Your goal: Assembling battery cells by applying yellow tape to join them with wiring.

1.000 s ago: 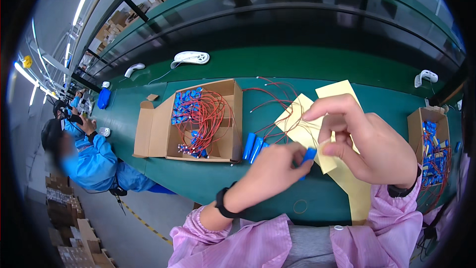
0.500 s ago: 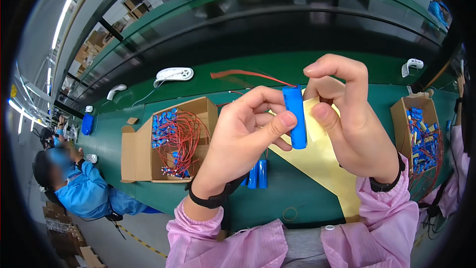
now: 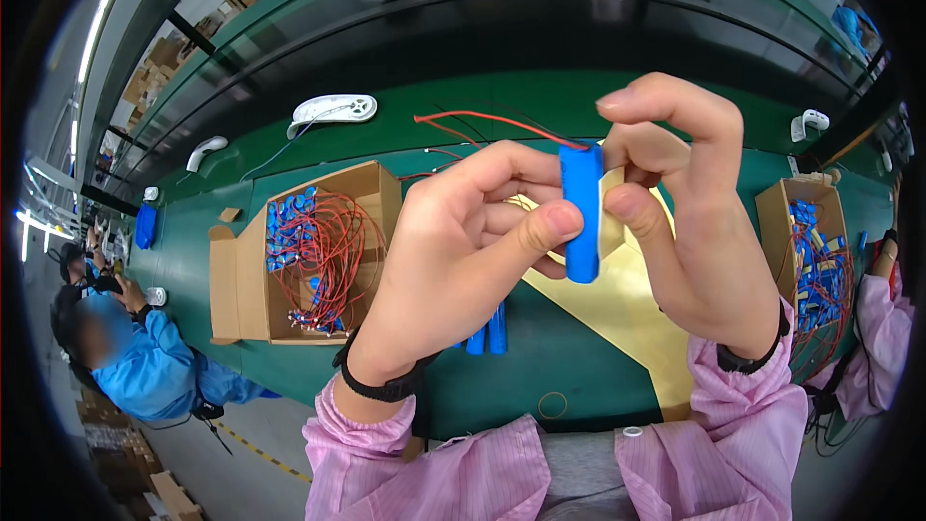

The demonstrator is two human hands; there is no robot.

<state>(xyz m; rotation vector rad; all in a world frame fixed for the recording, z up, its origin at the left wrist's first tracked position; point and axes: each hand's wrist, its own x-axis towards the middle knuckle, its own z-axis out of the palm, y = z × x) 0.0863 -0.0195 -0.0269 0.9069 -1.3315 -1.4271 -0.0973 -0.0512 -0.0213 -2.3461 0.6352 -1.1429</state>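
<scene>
Upright between the thumb and fingers of my left hand (image 3: 473, 241) is a blue cylindrical battery (image 3: 582, 222). Red and black wires (image 3: 502, 122) run from its top toward the left. My right hand (image 3: 699, 217) pinches a small pale yellow strip (image 3: 609, 217) between thumb and fingers, its edge against the battery's right side; the index finger is raised and bent. Behind and below the hands lies a larger yellow sheet (image 3: 617, 314) on the green table. A few more blue batteries (image 3: 497, 331) lie on the table, partly hidden by my left wrist.
An open cardboard box (image 3: 241, 280) of wired blue batteries stands at left, another box (image 3: 775, 227) at right. White plastic housings (image 3: 338, 109) lie along the back. A thin ring (image 3: 553, 406) lies near the front edge. Co-workers sit at left in blue (image 3: 159, 357) and at right in pink (image 3: 883, 328).
The pale strip in my right fingers now shows against the battery's side. Both hands and the battery stay close together, slightly higher in view. The surroundings have shifted a little to the left and up.
</scene>
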